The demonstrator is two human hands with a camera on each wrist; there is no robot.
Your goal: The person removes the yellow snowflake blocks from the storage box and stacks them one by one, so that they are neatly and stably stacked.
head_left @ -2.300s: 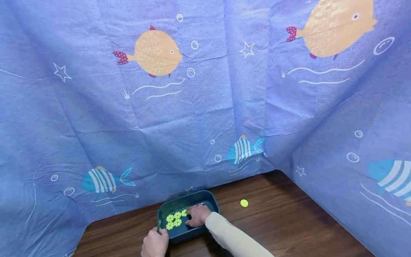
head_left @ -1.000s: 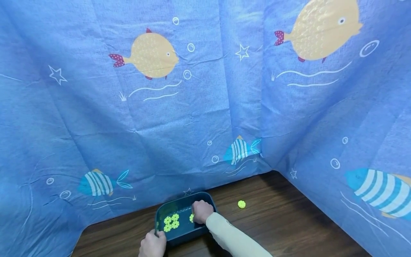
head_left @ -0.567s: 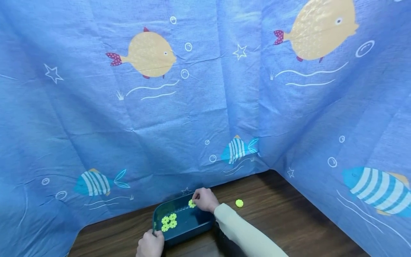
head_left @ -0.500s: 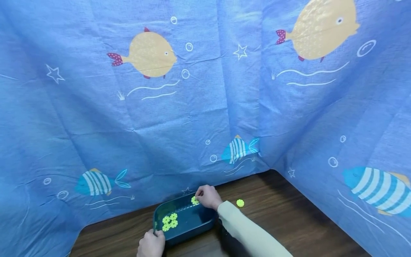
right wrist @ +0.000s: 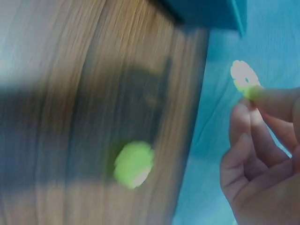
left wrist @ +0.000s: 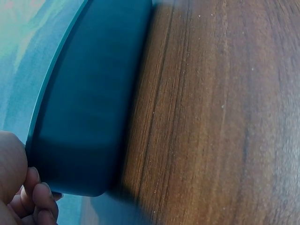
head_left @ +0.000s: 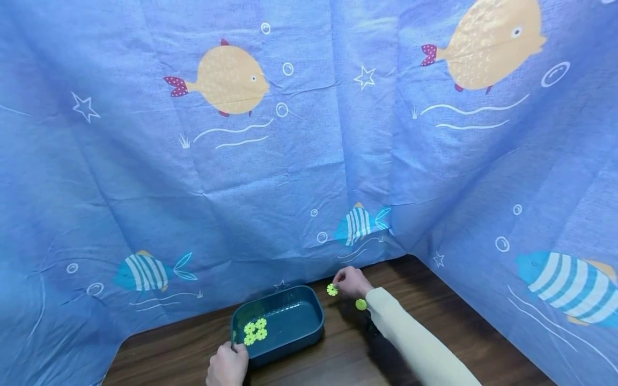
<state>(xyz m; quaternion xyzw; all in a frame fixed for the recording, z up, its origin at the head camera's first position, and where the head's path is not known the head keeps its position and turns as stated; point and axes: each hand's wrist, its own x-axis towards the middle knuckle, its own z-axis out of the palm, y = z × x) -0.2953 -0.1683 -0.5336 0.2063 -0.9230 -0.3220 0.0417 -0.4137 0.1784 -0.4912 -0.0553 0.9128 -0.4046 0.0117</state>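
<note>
My right hand [head_left: 354, 282] pinches a yellow-green flower-shaped disc [head_left: 332, 290] between thumb and finger, in the air to the right of the tray. In the right wrist view that disc [right wrist: 244, 76] sticks out past the fingertips, apart from the wood. Another such disc [head_left: 361, 304] lies on the table below the hand. My left hand [head_left: 228, 364] grips the near left corner of a dark teal tray [head_left: 316, 325], thumb over the rim. Several flower-shaped discs [head_left: 255, 332] lie in the tray's left part. The left wrist view shows the tray's outer wall [left wrist: 93, 93] and curled fingers.
The tray stands on a dark wood table [head_left: 434, 321]. A blue cloth [head_left: 289, 177] printed with fish hangs close behind the table and along its right side. The tray's far edge is near the cloth.
My right hand took a flower-shaped disc from inside the tray, lifted it over the far right rim, and moved right. My left hand stays on the tray's corner.
</note>
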